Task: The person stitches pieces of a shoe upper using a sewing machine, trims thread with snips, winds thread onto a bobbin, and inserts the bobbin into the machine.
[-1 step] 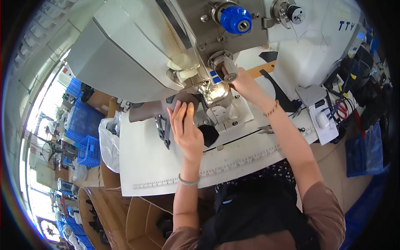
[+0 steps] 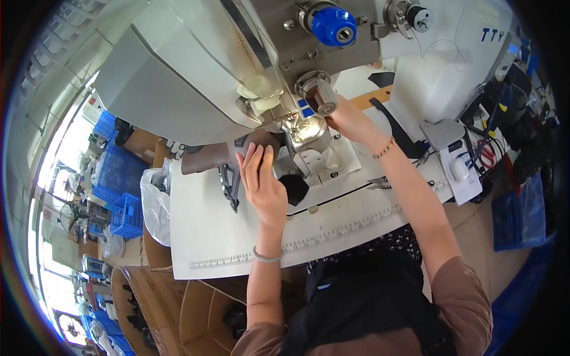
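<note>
The left hand (image 2: pixel 265 191), fingers extended, rests on the brown piece (image 2: pixel 221 155), which reaches leftward; the right hand (image 2: pixel 355 126) curls, its hold indiscernible. Probably light and pliable, the piece suits flat pressure near its edges.

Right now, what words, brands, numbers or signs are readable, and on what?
Bold blue letters on the white sewing machine housing: legible, not copied here.
Pale lettering above: too faint.
Black ruler scale along the white worktable: numbers too small.
Distant red and white sign: too small.
</note>
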A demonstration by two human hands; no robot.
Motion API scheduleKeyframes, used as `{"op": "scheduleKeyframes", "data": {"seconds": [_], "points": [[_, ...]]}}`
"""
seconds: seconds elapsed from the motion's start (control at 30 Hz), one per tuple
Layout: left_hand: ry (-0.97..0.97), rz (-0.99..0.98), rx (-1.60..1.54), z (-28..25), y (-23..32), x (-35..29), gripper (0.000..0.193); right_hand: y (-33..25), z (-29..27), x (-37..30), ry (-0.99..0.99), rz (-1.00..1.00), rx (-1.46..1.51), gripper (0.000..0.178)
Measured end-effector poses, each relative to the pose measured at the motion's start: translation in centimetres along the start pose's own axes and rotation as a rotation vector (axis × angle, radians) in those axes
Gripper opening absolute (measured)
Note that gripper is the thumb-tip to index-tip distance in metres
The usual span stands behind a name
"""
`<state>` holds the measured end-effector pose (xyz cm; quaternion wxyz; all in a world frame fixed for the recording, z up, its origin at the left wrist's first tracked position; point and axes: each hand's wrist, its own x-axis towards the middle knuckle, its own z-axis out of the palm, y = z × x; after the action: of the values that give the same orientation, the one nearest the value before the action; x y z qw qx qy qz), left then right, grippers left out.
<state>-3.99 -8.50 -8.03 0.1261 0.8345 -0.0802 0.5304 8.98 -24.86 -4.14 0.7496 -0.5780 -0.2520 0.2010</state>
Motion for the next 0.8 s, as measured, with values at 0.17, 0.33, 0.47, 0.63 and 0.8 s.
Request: {"op": "scheduleKeyframes", "data": {"seconds": [0.17,0.33,0.47,0.63,0.8], "points": [[-0.046,-0.033,0.013,-0.1,-0.2,-2.6,0.042,1.7,-0.8,-0.6,0.043,-0.108,-0.092,0.029],[-0.189,0.013,0.023,-4.1,0.7,-4.5,0.033,3.0,-2.5,-8.6,0.403,-0.401,-1.037,0.019],[-0.202,-0.108,-0.122,-6.4,-1.0,-2.8,0.022,4.9,-3.4,-16.5,0.3,-0.31,-1.432,0.023],[-0.329,-0.096,-0.079,-4.8,-1.6,4.9,0.017,7.8,-4.9,-19.1,0.203,-0.351,-1.41,0.02],[-0.622,-0.175,-0.281,-2.8,-3.8,7.2,0.019,5.7,-1.0,-16.9,0.282,-0.24,-1.025,0.02]]}}
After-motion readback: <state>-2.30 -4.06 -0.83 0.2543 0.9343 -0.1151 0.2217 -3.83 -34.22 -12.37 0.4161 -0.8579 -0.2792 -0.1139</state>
